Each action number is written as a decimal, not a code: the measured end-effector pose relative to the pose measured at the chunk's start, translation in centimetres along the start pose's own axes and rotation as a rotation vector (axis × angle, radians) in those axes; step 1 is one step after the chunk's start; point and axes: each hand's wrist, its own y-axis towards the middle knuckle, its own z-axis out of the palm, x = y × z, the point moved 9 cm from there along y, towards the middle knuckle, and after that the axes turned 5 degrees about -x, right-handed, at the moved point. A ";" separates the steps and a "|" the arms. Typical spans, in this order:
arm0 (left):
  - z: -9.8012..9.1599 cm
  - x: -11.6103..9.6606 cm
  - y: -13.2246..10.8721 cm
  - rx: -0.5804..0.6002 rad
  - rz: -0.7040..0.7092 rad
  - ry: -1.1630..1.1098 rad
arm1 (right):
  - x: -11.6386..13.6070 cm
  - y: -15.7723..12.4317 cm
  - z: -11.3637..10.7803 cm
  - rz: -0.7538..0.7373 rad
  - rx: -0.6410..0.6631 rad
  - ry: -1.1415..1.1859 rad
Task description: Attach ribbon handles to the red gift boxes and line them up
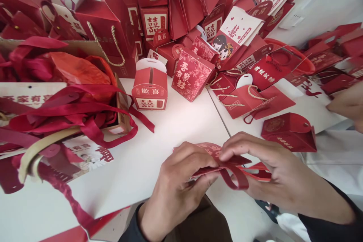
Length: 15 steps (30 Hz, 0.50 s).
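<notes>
My left hand (177, 185) and my right hand (272, 170) meet at the near edge of the white table (136, 166). Both pinch a flattened red paper gift box (224, 164) with a red ribbon loop hanging under it. The left thumb and fingers are closed on the box's left end. The right fingers press on its top and right side. Most of the box is hidden between the hands.
A folded red box (289, 132) lies just beyond my right hand. Upright red boxes (150, 89) and a floral one (191, 73) stand mid-table before a heap of red bags. Red ribbons (70, 113) spill from a carton at left. Another person's hand (347, 106) shows at right.
</notes>
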 end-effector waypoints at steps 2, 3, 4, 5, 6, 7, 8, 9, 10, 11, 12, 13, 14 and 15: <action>0.0 0.0 -0.1 -0.014 -0.004 0.009 | -0.2 -0.2 0.1 0.014 -0.003 0.014; 0.0 0.1 -0.2 -0.017 -0.014 0.014 | -0.4 -0.4 0.3 0.022 -0.001 0.024; 0.0 0.2 -0.2 -0.016 -0.035 0.018 | -0.6 -0.5 0.4 0.030 -0.001 0.033; 0.0 0.5 -0.3 -0.012 -0.065 0.018 | -0.8 -0.6 0.5 0.037 0.001 0.038; 0.1 0.8 -0.4 -0.001 -0.104 0.022 | -1.0 -0.7 0.6 0.040 0.001 0.040; 0.2 1.1 -0.5 0.017 -0.147 0.028 | -1.1 -0.7 0.7 0.038 -0.001 0.042; 0.3 1.4 -0.6 0.036 -0.179 0.036 | -1.2 -0.8 0.8 0.037 -0.005 0.045; 0.4 1.5 -0.7 0.048 -0.197 0.042 | -1.3 -0.8 0.8 0.036 -0.010 0.053; 0.4 1.5 -0.7 0.054 -0.203 0.046 | -1.4 -0.7 0.9 0.035 -0.013 0.063; 0.4 1.4 -0.7 0.051 -0.202 0.044 | -1.5 -0.7 0.9 0.039 -0.014 0.072; 0.3 1.3 -0.6 0.035 -0.199 0.035 | -1.5 -0.6 1.0 0.047 -0.012 0.079; 0.2 1.3 -0.5 0.015 -0.200 0.021 | -1.6 -0.6 1.2 0.055 -0.006 0.084; 0.1 1.3 -0.4 -0.006 -0.205 0.006 | -1.7 -0.5 1.3 0.062 0.001 0.086; 0.0 1.3 -0.4 -0.022 -0.211 -0.010 | -1.7 -0.5 1.4 0.065 0.006 0.088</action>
